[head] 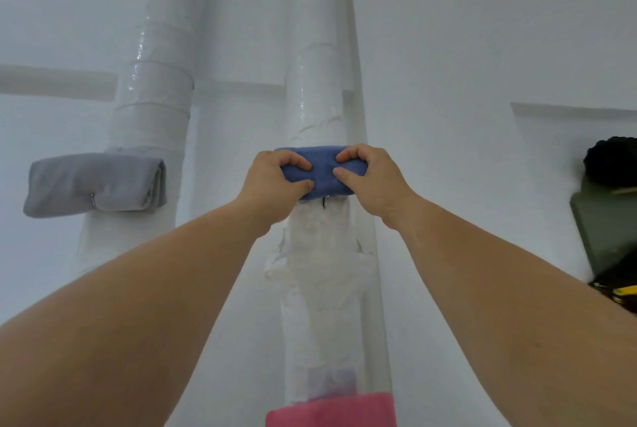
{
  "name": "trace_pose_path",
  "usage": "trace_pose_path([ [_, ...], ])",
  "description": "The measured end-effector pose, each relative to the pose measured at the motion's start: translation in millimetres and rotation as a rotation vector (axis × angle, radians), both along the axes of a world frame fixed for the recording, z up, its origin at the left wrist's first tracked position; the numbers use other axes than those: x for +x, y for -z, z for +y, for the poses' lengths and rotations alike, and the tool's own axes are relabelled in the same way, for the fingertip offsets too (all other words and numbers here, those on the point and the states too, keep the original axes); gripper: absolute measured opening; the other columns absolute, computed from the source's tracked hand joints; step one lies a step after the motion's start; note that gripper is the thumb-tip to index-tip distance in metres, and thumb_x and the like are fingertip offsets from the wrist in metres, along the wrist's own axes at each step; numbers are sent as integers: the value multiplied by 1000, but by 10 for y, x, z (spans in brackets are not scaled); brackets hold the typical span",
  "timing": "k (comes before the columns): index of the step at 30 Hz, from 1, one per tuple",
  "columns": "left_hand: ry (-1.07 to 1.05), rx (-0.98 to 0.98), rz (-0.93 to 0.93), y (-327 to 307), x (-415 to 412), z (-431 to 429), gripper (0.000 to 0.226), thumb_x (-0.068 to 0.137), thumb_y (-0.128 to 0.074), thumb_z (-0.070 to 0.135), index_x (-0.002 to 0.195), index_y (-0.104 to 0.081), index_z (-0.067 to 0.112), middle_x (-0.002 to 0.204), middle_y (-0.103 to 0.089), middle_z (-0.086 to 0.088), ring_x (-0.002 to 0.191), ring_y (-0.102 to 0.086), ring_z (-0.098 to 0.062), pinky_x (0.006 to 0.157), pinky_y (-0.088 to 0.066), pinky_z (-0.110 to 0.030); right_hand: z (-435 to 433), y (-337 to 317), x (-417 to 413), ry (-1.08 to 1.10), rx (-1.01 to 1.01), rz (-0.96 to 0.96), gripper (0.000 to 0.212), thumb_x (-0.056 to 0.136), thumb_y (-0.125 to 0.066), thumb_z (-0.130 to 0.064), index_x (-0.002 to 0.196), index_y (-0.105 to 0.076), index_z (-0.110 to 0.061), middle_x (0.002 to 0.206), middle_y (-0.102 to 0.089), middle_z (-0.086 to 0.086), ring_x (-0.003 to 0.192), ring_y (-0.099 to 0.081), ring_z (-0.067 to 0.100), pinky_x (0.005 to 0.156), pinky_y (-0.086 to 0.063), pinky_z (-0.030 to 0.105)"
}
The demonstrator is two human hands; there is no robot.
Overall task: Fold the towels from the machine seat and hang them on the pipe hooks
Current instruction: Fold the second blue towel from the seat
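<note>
A folded blue towel (323,169) lies against the middle white pipe (315,92), just above a small metal hook (325,202). My left hand (275,182) grips its left end with curled fingers. My right hand (372,178) grips its right end the same way. A folded grey towel (93,183) hangs on a hook (92,199) on the left pipe (155,92). Lower on the middle pipe, at the bottom edge of the view, sits a folded pink towel (331,411).
White walls surround the pipes. At the right edge a dark green object (606,230) stands with a black bundle (612,161) on top of it.
</note>
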State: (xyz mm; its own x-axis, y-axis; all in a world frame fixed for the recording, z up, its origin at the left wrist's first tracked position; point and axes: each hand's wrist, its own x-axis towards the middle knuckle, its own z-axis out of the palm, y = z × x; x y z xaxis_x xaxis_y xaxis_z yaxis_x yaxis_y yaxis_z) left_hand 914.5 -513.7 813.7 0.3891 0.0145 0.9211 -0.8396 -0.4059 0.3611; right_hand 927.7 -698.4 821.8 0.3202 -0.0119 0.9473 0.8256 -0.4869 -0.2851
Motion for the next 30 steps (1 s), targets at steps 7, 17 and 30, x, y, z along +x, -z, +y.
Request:
trace_pose_path([
  [7,57,-18,76,176,25,14,20,82,-77,2,93,-74,19,97,-62,11,79,-63,-11,58,-50,-16,-52,216,106,-54,24,-1,18,88,-74,-19,102,-66,-26,119,-61,-3,107,-59,8,91,-50,21],
  [17,69,-81,134,212,-29,-4,11,87,-77,21,79,-71,16,82,-66,2,74,-61,-13,60,-47,-20,-22,350,48,-109,78,90,8,97,-62,-26,97,-66,-20,103,-67,-7,98,-63,13,84,-55,29],
  [30,-1032,578,-351,284,202,-137,58,107,-15,42,162,-3,25,171,6,5,155,18,-23,118,13,-63,50,396,110,667,-343,-147,54,108,-26,-37,160,-12,-30,170,-7,-4,156,-5,24,125,-16,46],
])
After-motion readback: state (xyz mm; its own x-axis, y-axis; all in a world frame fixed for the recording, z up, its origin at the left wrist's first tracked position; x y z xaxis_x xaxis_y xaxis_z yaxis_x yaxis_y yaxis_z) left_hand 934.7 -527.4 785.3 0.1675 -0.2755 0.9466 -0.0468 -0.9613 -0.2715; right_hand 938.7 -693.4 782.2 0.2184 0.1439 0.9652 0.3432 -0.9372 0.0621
